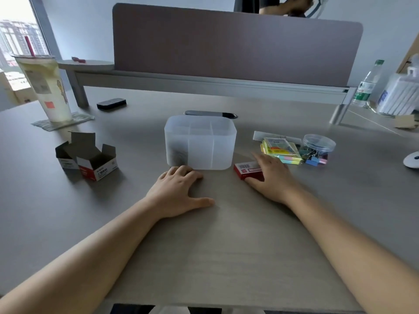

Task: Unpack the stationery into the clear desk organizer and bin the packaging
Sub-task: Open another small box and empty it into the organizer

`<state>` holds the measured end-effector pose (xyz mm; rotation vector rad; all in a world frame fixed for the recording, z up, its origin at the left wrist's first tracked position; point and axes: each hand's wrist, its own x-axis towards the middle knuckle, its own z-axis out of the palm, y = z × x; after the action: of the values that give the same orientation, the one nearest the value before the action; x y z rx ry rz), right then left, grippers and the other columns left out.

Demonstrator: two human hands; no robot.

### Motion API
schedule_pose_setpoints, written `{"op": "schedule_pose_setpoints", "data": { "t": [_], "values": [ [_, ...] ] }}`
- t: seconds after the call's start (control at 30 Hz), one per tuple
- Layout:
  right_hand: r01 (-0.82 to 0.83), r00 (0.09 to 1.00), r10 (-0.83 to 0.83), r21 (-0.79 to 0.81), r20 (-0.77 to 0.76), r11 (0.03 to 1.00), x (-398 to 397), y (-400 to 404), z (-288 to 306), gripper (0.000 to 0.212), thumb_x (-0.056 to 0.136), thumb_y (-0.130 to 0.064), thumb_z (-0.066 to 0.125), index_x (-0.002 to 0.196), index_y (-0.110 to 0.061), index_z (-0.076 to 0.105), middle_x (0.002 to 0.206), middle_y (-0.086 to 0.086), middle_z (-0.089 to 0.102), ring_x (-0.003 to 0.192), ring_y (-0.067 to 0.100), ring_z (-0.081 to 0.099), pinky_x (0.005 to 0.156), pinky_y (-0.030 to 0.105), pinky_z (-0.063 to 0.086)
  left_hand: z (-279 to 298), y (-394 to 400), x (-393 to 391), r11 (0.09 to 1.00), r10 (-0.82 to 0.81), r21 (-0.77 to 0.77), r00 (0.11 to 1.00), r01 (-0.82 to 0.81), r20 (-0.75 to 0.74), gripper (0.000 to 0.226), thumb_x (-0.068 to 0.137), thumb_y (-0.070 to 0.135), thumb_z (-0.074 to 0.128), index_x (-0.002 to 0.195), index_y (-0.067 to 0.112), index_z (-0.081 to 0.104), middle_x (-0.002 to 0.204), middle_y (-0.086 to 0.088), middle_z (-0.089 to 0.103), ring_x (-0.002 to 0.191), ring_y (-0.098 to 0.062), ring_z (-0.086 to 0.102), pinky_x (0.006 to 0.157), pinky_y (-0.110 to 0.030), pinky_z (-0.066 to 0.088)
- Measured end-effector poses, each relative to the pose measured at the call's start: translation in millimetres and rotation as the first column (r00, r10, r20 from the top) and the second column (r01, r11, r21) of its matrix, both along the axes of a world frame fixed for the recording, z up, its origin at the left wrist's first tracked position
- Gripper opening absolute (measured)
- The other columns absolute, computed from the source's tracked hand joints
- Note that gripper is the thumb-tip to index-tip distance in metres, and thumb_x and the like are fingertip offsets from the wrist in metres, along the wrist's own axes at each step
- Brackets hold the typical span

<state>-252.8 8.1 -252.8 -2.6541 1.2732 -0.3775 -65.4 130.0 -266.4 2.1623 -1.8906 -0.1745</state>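
Head view, organizer: the clear desk organizer [200, 142] stood mid-desk; something dark was made out in its left compartment, the rest looked empty.
Done: two opened red-and-white boxes [87, 158] were left standing at the left, not yet binned; no bin was seen.
Left hand [179, 191]: laid flat, fingers spread, touching the organizer's base, nothing held.
Right hand [269, 175]: closed over the small red box [246, 169], thumb under its near edge.
Left to do: sticky notes [281, 148] and the binder clip tub [318, 145] were judged untouched.
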Motion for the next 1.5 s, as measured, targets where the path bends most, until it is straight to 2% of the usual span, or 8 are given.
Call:
{"op": "schedule_pose_setpoints", "data": {
  "t": [0.3, 0.43, 0.5, 0.7, 0.9, 1.03, 1.27, 1.5],
  "values": [
    [-0.06, 0.966, 0.017, 0.16, 0.259, 0.985, -10, 14, -2, 0.055, 0.076, -0.025, 0.069, 0.126, -0.014, 0.047, 0.121, 0.008, 0.049, 0.112, 0.021, 0.048, 0.093, 0.027, 0.038, 1, 0, 3, 0.998, 0.008, -0.062, 0.992, -0.015, -0.125, 0.07, 0.072, 0.057, 0.061, 0.131, 0.026, 0.04, 0.137, 0.002, 0.04, 0.13, -0.016, 0.031, 0.111, -0.032, 0.025],
    [-0.207, 0.865, 0.053, 0.257, 0.499, 0.944, 2, 34, 1, 0.061, 0.071, -0.011, 0.073, 0.123, -0.014, 0.042, 0.094, 0.0, 0.047, 0.08, 0.006, 0.049, 0.068, 0.005, 0.041, 5, 4, -3, 0.983, -0.028, -0.18, 0.947, -0.032, -0.319, 0.067, 0.071, 0.036, 0.071, 0.129, 0.021, 0.042, 0.127, 0.004, 0.046, 0.117, -0.012, 0.041, 0.097, -0.022, 0.032],
    [-0.28, 0.824, 0.102, 0.245, 0.558, 0.928, 12, 41, 2, 0.057, 0.068, -0.006, 0.075, 0.116, -0.014, 0.043, 0.091, -0.001, 0.046, 0.077, 0.004, 0.049, 0.067, 0.003, 0.043, 7, 5, -3, 0.982, -0.059, -0.186, 0.882, -0.033, -0.467, 0.06, 0.071, 0.026, 0.073, 0.124, 0.021, 0.045, 0.118, 0.006, 0.05, 0.107, -0.007, 0.045, 0.091, -0.021, 0.036],
    [-0.358, 0.725, 0.142, 0.194, 0.674, 0.913, 36, 53, 6, 0.05, 0.068, -0.012, 0.076, 0.098, -0.026, 0.039, 0.094, -0.008, 0.049, 0.087, 0.004, 0.053, 0.072, 0.007, 0.047, 17, 10, 11, 0.964, -0.139, -0.258, 0.714, -0.06, -0.687, 0.033, 0.069, 0.004, 0.073, 0.082, 0.027, 0.055, 0.084, 0.008, 0.062, 0.075, -0.006, 0.06, 0.077, -0.026, 0.052],
    [-0.363, 0.655, 0.056, 0.249, 0.754, 0.898, 53, 55, 0, 0.04, 0.069, -0.017, 0.074, 0.081, -0.027, 0.038, 0.095, 0.004, 0.061, 0.092, 0.018, 0.063, 0.081, 0.028, 0.054, 16, 19, 22, 0.928, -0.163, -0.322, 0.573, -0.187, -0.803, 0.029, 0.074, -0.005, 0.065, 0.089, 0.019, 0.056, 0.086, 0.004, 0.061, 0.064, 0.009, 0.061, 0.066, -0.009, 0.051],
    [-0.368, 0.639, 0.057, 0.241, 0.767, 0.898, 56, 56, -4, 0.036, 0.069, -0.011, 0.074, 0.075, -0.023, 0.041, 0.081, -0.006, 0.061, 0.081, 0.011, 0.062, 0.075, 0.025, 0.052, 16, 19, 23, 0.936, -0.178, -0.287, 0.433, -0.201, -0.884, 0.03, 0.077, -0.009, 0.058, 0.1, 0.009, 0.055, 0.088, 0.0, 0.06, 0.064, 0.007, 0.063, 0.067, -0.007, 0.051],
    [-0.326, 0.636, 0.033, 0.23, 0.771, 0.917, 55, 56, -3, 0.033, 0.068, -0.011, 0.075, 0.072, -0.019, 0.043, 0.083, 0.0, 0.064, 0.079, 0.011, 0.063, 0.072, 0.026, 0.053, 12, 17, 27, 0.948, -0.147, -0.261, 0.482, -0.18, -0.864, 0.043, 0.071, -0.014, 0.063, 0.102, 0.014, 0.053, 0.088, 0.006, 0.061, 0.064, 0.01, 0.062, 0.068, -0.006, 0.05],
    [-0.301, 0.643, 0.051, 0.191, 0.764, 0.934, 53, 58, -2, 0.027, 0.066, -0.013, 0.076, 0.067, -0.017, 0.049, 0.093, 0.014, 0.068, 0.09, 0.022, 0.066, 0.08, 0.039, 0.054, 11, 19, 28, 0.949, -0.155, -0.254, 0.423, -0.188, -0.893, 0.037, 0.07, -0.011, 0.065, 0.089, 0.02, 0.058, 0.087, 0.002, 0.063, 0.064, 0.005, 0.063, 0.066, -0.008, 0.051]
  ]
}}
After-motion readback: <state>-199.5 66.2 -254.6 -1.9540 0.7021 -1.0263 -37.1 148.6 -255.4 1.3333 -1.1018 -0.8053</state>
